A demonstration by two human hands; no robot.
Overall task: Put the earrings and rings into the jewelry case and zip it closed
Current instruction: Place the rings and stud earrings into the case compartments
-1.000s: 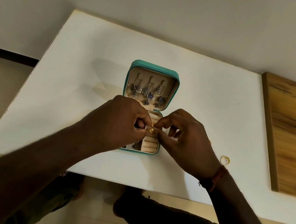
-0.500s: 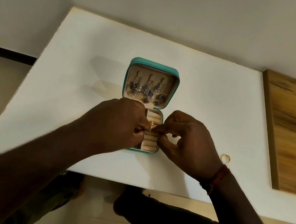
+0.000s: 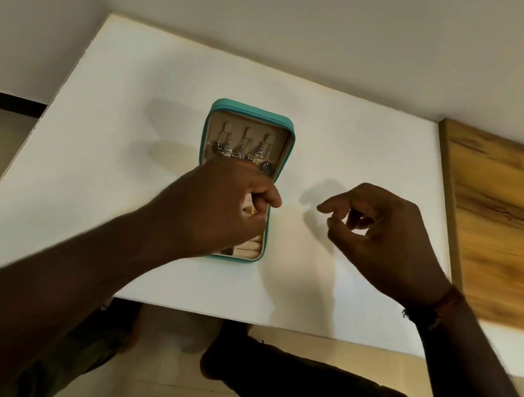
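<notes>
1. Right grip (image 3: pixel 384 238) has let go and swung right of the jewelry case (image 3: pixel 267 233); fingers loosely curled, empty.
2. Left grip (image 3: pixel 225 206) alone pinches the gold ring (image 3: pixel 250 210) onto the ring rolls (image 3: pixel 251 248); case sits mid-worktop (image 3: pixel 125 142).
3. Earrings (image 3: pixel 244 152) hang in the lid (image 3: pixel 254 110). Ring looks nearly seated; zipping not begun.

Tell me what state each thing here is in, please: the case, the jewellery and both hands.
jewelry case: open, lid up, unzipped.
earrings: hanging inside the lid.
gold ring: sitting in the base's ring rolls.
left hand: fingers curled over the base beside the ring; whether it grips the ring is unclear.
right hand: beside the case, loosely curled, holding nothing.
</notes>
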